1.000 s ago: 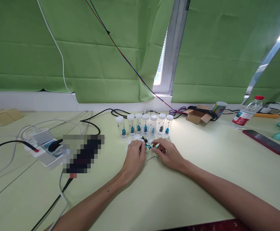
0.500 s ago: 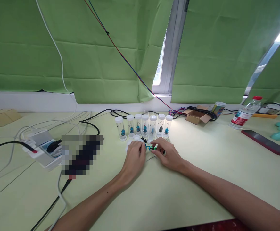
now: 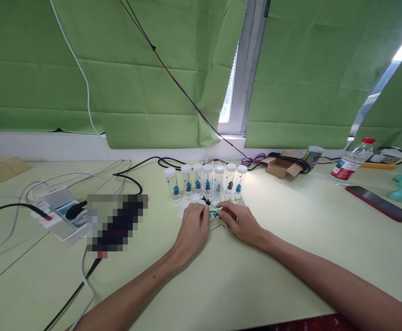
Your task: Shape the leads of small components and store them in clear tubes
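Observation:
A small shiny teal part [image 3: 214, 213] spans the gap between my hands; its exact kind cannot be made out. My left hand [image 3: 194, 226] has its fingers pinched together at the part's left end. At its right end, the fingertips of my right hand [image 3: 241, 221] are curled in a pinch. Fingers hide most of what is held. A thin L-shaped metal rod [image 3: 217, 227] lies on the table just below. Behind the hands stand several clear tubes [image 3: 218, 184] with white caps and small blue pieces inside. A small black piece [image 3: 206, 201] sits in front of the tubes.
White round caps [image 3: 190, 205] lie beside my left hand. Left are a white box [image 3: 61, 230] and cables [image 3: 85, 276]. Toward the back right stand an open cardboard box [image 3: 281, 168], a can [image 3: 313, 157] and a water bottle [image 3: 353, 162], with a dark phone [image 3: 380, 203] nearer.
My right fingertips have shifted slightly and now cover the green and black bit that showed beside the teal part. My left hand stays nearly still.

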Action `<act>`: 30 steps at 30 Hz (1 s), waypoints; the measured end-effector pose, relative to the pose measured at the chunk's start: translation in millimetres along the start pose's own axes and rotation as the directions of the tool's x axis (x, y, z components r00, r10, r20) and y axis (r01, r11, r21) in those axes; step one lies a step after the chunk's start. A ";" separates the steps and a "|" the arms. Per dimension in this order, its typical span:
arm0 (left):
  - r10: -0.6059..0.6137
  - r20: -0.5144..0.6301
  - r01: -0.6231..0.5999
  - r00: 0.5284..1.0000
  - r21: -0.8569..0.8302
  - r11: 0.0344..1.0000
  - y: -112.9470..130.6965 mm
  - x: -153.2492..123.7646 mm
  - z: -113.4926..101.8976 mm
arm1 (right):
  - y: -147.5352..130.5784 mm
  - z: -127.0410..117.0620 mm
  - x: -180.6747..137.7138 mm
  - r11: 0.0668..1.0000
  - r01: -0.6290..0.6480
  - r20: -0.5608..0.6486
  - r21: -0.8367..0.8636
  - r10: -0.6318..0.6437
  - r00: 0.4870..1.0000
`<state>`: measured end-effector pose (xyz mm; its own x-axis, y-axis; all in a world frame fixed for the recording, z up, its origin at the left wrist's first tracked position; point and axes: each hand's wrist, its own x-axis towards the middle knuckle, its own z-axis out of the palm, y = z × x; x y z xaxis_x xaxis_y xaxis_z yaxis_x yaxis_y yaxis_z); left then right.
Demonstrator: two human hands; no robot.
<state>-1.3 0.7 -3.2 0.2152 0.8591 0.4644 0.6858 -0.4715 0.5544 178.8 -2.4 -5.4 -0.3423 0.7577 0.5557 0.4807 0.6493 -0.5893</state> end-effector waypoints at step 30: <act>0.016 -0.025 -0.015 1.000 0.033 0.999 1.6 0.3 -0.3 | -0.7 0.3 -0.7 1.000 -0.019 0.015 0.005 0.019 1.000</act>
<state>-0.3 0.1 -2.0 0.2084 0.8460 0.4907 0.7048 -0.4778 0.5244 178.5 -3.4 -5.6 -0.3449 0.7706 0.5359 0.4834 0.6352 -0.6024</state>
